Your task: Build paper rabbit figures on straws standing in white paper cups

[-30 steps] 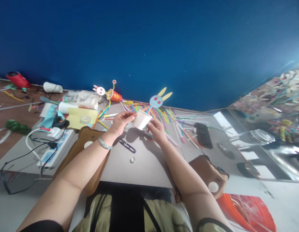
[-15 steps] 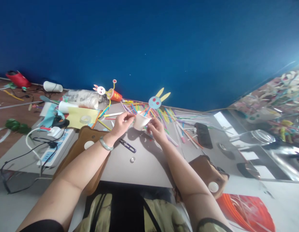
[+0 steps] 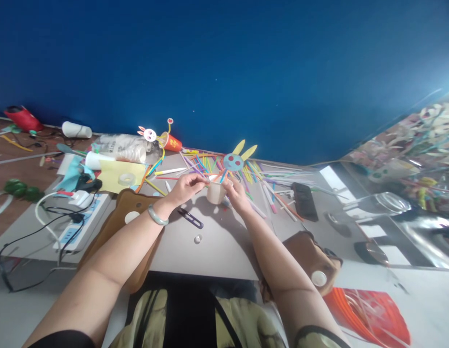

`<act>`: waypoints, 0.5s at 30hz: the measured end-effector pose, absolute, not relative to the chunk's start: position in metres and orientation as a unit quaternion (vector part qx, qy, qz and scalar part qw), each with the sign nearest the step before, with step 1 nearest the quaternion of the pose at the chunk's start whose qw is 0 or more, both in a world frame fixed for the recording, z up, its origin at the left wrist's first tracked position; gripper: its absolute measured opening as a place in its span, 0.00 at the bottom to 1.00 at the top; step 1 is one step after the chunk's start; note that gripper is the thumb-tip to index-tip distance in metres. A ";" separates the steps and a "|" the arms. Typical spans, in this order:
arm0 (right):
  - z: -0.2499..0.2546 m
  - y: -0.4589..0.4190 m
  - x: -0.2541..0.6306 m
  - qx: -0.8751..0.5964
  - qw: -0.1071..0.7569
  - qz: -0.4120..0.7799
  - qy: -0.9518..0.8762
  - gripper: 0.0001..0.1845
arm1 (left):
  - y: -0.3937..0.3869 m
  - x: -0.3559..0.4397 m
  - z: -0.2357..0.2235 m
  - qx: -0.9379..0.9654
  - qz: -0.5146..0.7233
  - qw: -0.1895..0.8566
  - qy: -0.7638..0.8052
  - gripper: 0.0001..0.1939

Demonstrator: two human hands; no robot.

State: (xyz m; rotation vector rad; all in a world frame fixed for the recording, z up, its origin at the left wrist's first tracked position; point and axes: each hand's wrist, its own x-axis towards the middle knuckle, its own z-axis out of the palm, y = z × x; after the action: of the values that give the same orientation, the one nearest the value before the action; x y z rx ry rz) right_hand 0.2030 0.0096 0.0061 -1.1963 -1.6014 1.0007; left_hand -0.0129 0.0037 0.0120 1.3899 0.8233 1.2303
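A white paper cup (image 3: 216,192) stands upright between my hands, just above or on the grey table; I cannot tell which. Blue and orange stems rise from its mouth, topped by a light-blue round rabbit face (image 3: 233,162) with red eyes and two yellow ears. My right hand (image 3: 236,193) grips the cup's right side, thumb near the rim. The fingers of my left hand (image 3: 188,187) are pinched at the cup's left rim, beside an orange stem; what they pinch is too small to make out. Dark thread snips (image 3: 191,218) and a small clear roll (image 3: 198,239) lie nearer me.
Many coloured sticks (image 3: 260,181) are spread behind the cup, with a black phone (image 3: 304,201) to the right. At left are an orange cup (image 3: 172,142) with a white rabbit face, stacked paper cups (image 3: 137,153), tape (image 3: 126,179) and a power strip (image 3: 82,224) with cables.
The cup has gone from tilted to upright and moved slightly right and lower. The rabbit face has sunk and tips back. My left hand has shifted right, against the rim.
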 end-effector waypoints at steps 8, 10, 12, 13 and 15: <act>0.008 0.000 0.190 -0.490 0.416 0.478 -0.599 0.32 | 0.007 -0.010 0.013 0.460 0.557 0.622 0.302 0.21; 0.009 -0.004 0.189 -0.492 0.414 0.470 -0.605 0.31 | 0.007 -0.009 0.013 0.454 0.563 0.618 0.309 0.21; 0.009 -0.006 0.189 -0.489 0.411 0.458 -0.619 0.32 | 0.007 -0.009 0.012 0.450 0.565 0.614 0.318 0.22; 0.009 -0.006 0.189 -0.487 0.409 0.450 -0.627 0.33 | 0.007 -0.009 0.012 0.447 0.563 0.616 0.323 0.23; 0.007 -0.006 0.189 -0.483 0.408 0.435 -0.641 0.34 | 0.007 -0.008 0.012 0.434 0.554 0.629 0.330 0.25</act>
State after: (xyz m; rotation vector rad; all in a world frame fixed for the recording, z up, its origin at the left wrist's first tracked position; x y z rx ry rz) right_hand 0.1892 -0.0058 0.0068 -1.2165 -1.6163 1.0976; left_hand -0.0078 0.0070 0.0118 0.9941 0.7566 1.2698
